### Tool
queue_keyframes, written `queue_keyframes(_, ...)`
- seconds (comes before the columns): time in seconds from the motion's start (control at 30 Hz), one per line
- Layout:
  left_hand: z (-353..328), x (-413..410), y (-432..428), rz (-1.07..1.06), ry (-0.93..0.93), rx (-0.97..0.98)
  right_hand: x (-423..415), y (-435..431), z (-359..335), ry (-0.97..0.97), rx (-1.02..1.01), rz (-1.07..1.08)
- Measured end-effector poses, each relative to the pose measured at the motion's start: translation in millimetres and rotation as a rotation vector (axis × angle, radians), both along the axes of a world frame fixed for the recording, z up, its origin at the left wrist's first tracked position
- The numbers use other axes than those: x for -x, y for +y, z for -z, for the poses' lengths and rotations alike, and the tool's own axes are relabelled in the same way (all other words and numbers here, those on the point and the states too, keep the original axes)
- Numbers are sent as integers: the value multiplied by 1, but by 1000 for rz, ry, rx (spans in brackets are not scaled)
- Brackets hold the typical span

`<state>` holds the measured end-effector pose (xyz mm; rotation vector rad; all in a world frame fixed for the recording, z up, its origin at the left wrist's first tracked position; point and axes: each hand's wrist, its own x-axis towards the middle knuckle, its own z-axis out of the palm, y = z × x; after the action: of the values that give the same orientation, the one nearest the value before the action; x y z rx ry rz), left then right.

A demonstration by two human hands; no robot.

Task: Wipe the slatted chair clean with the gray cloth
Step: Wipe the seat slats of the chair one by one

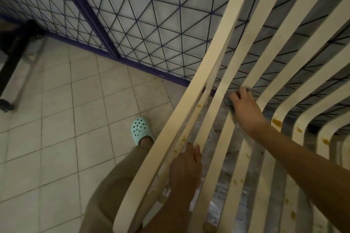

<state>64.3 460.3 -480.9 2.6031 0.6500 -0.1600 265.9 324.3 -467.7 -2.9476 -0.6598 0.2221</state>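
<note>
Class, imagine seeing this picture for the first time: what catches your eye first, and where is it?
The cream slatted chair fills the right half, its curved slats dotted with orange-brown stains. Mid-right, the right hand grips a crumpled gray cloth against one slat, while the left hand rests on the side rail at bottom centre. A mint-green clog shows left of the chair.

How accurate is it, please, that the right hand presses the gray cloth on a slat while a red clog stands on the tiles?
The head view shows the clog is mint green, not red; the right hand does press the gray cloth on a slat.
</note>
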Motion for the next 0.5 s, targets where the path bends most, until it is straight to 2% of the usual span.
queue_keyframes(0.1, 1, -1, 0, -2, 27, 16, 12, 10, 5, 81, -181, 200)
queue_keyframes(0.2, 0, 2, -1, -15, -5, 48, 18, 16, 3, 122, -223, 312)
queue_keyframes(0.5, -3, 0, 1, -12, 43, 56, 76, 19, 5, 151, -218, 289)
